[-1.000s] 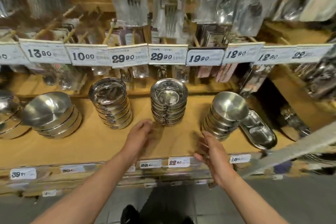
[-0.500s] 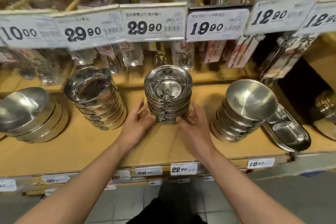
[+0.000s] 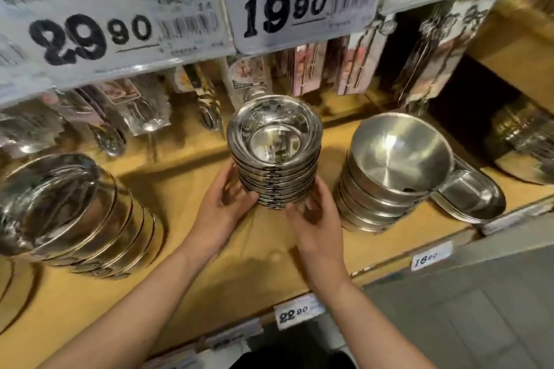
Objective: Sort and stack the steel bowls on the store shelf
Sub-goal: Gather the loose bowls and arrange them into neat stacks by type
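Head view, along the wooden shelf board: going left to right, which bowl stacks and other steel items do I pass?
Leaning stack of bowls → shiny middle stack held between both hands → matte bowl stack → oval tray → blurred stack at far right.

The middle stack of bowls (image 3: pixel 274 153) is seen in bright mirror silver, its rims edged by thin dark lines. A duller, brushed grey steel is shown by the right stack (image 3: pixel 389 171), and silver is also worn by the oval tray (image 3: pixel 470 198) to its right. The left stack (image 3: pixel 75 213) is rendered in silver with dark reflections. The shelf (image 3: pixel 209 278) is coloured a warm yellow-tan. The price tags (image 3: pixel 302 6) are printed in black numerals on white.
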The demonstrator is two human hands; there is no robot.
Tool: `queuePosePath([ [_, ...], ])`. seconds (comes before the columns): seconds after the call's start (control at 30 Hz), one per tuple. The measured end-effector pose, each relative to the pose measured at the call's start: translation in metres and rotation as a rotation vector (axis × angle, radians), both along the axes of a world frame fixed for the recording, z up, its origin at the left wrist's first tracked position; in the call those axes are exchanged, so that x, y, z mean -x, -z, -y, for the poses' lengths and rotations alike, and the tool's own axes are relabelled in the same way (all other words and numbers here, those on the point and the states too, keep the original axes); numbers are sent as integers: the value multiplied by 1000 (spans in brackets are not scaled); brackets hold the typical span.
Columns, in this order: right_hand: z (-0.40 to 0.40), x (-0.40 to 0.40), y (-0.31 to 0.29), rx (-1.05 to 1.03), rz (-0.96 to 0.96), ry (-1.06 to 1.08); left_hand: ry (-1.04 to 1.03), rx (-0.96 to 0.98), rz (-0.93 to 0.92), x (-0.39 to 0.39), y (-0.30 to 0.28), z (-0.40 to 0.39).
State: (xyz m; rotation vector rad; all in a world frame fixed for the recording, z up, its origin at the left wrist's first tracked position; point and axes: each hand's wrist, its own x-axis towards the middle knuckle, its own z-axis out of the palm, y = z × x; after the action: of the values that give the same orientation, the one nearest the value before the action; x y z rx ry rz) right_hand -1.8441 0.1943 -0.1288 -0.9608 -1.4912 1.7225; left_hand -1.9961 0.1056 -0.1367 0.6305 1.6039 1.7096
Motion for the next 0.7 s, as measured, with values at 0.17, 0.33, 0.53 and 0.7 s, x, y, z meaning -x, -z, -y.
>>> queuePosePath([
  [0.17, 7, -10, 4, 83, 41, 33, 62, -37, 80, -4, 1, -28],
  [0.33, 11, -27, 5, 135, 86, 51, 118, -55, 99, -8, 0, -41],
  [0.53, 22, -55, -13, 169, 118, 25, 13, -31, 125, -25, -8, -22],
  [0.7, 15, -99, -32, 186, 195, 52, 2, 153, 28, -63, -20, -1],
])
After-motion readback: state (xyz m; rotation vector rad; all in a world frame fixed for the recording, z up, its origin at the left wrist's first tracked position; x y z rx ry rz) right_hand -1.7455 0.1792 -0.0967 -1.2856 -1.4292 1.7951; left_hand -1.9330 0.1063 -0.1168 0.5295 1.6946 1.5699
